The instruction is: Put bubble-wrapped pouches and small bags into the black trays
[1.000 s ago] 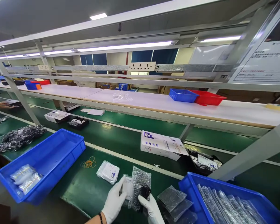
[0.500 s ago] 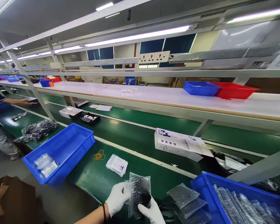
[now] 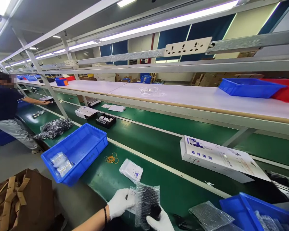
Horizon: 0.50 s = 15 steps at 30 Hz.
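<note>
Both my hands wear white gloves at the bottom middle. My left hand [image 3: 119, 202] pinches the left edge of a bubble-wrap pouch [image 3: 146, 200] and a small white packet [image 3: 132, 194] behind it. My right hand [image 3: 160, 222] grips the pouch from below, where a black object [image 3: 155, 210] shows through the wrap. The pouch stands upright over the green belt [image 3: 159, 150]. A white sachet packet [image 3: 131, 170] lies just beyond my left hand.
A blue bin [image 3: 74, 154] with two clear packets stands at left, orange rubber bands [image 3: 111, 158] beside it. A white printed box [image 3: 216, 157] lies on the right. Another blue bin [image 3: 255, 211] and flat bubble pouches [image 3: 210, 216] sit at lower right. A person [image 3: 7, 109] works far left. Cardboard [image 3: 21, 199] lies below.
The view has swung left and nearer the belt; a person at the far left has come into view. My hands keep the same hold on the pouch.
</note>
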Available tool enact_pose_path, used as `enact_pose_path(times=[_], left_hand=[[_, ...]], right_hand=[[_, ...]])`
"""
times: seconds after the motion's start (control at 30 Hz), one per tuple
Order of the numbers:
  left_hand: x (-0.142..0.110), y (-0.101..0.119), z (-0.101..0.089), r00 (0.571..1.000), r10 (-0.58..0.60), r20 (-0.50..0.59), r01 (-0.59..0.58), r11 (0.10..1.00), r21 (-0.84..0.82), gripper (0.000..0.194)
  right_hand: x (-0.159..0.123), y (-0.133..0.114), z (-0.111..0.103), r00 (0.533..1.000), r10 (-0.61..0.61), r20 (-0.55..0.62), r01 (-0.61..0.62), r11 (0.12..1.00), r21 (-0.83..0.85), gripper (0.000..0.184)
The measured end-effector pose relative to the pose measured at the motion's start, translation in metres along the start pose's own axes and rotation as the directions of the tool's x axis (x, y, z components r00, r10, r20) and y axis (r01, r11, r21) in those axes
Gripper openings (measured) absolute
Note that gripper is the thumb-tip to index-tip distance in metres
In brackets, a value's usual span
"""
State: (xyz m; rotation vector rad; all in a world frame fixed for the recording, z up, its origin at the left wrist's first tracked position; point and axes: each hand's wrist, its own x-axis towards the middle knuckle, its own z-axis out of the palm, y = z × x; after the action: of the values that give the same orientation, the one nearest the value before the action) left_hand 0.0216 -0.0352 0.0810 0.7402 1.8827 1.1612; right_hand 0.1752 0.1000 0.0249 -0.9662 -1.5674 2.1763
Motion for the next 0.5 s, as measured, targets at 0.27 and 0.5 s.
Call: enact_pose_path(times=[0.27,0.5], left_hand=[[0.037,-0.036,-0.081,0.988,-0.086,-0.126,0.077,0.994,-0.077,0.049],[0.111,-0.046,-0.188,0.969,-0.05,-0.241,0.086,0.986,0.143,0.048]], right_hand=[[0.036,0.0,0.04,0.973,0.115,-0.199,-0.072,0.975,0.211,0.071],[0.055,-0.003,0.055,0.924,0.202,-0.326,-0.109,0.953,0.282,0.082]])
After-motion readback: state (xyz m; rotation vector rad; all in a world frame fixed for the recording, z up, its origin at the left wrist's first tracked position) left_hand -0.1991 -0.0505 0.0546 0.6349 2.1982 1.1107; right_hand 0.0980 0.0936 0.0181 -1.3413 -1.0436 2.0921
